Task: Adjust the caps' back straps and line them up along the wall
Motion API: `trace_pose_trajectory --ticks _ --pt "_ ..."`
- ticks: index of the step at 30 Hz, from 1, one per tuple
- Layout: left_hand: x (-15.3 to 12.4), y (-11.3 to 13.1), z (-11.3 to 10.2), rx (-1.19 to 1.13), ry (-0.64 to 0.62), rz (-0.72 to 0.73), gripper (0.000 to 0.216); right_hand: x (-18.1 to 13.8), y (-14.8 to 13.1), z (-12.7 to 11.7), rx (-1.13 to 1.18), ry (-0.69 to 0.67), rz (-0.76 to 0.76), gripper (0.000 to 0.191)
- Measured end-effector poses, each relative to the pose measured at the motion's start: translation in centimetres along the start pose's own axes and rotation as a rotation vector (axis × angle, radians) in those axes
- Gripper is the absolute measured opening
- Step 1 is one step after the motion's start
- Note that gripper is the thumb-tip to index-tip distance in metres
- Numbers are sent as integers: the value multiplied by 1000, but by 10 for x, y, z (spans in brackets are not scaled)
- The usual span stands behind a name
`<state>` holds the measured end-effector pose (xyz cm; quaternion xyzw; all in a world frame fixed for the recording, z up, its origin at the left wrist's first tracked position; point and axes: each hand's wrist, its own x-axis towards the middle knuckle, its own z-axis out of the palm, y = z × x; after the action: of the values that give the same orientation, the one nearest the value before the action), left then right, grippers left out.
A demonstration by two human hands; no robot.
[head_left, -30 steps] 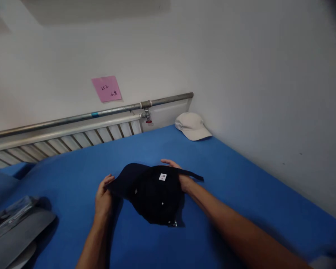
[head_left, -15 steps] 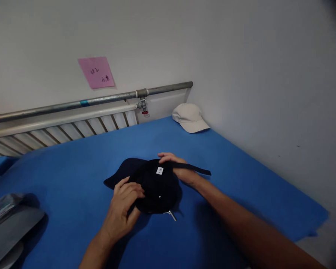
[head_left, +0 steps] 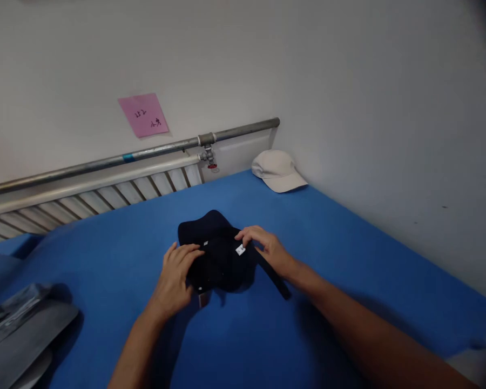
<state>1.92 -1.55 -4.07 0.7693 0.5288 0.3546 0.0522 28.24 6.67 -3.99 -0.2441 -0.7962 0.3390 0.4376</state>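
A dark navy baseball cap lies with its inside facing up, its brim pointing away from me. My left hand grips the cap's left edge, fingers over the rim and thumb below. On the right side, my right hand pinches the rim close to a small white label. A loose dark strap hangs down and to the right from beneath that hand. Near the left thumb, a small tag-like piece sticks out from the cap's near edge.
A blue-covered table spreads under everything. One beige cap sits in the far corner by the wall. Grey caps are stacked at the left. Behind the table run a metal pipe and a radiator, below a pink note.
The navy cap has been turned clockwise, so its brim has swung from the left to the far side. The strap now slants downward. My right hand has shifted slightly right along the rim.
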Motion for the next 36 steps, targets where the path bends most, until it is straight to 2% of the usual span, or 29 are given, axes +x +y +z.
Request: trace_pose_trajectory --ticks 2,5,7,10,12,17,19,23,27,32,36 --pt "-6 11 -6 11 -61 65 60 -1 -7 -1 -83 -43 -88 8" --pt "-10 20 -12 -117 -93 84 41 -1 -23 0 -203 -134 -293 24" --pt "-10 19 -14 -230 -68 23 27 -1 -36 1 -210 -166 -384 26" --pt "-12 14 -18 -373 -28 -106 23 -2 -51 2 -112 -160 -400 19" --pt "-14 10 -21 -461 -39 -165 18 -3 -56 4 -8 -154 -324 15" --pt "-22 10 -25 -565 -29 -458 18 -4 -57 13 271 -163 197 21" --pt "-23 12 -24 -587 -45 -539 22 -4 -56 18 372 -190 312 23" --pt "-20 20 -22 -653 -138 -573 20 -4 -55 26 431 -290 396 26" --pt "-17 28 -20 -729 -220 -600 16 -7 -53 33 415 -304 455 29" --pt "-19 27 -15 -846 -239 -606 15 -7 -47 42 372 -245 527 24" --pt "-22 21 -12 -882 -240 -616 14 -6 -47 46 457 -178 623 23"
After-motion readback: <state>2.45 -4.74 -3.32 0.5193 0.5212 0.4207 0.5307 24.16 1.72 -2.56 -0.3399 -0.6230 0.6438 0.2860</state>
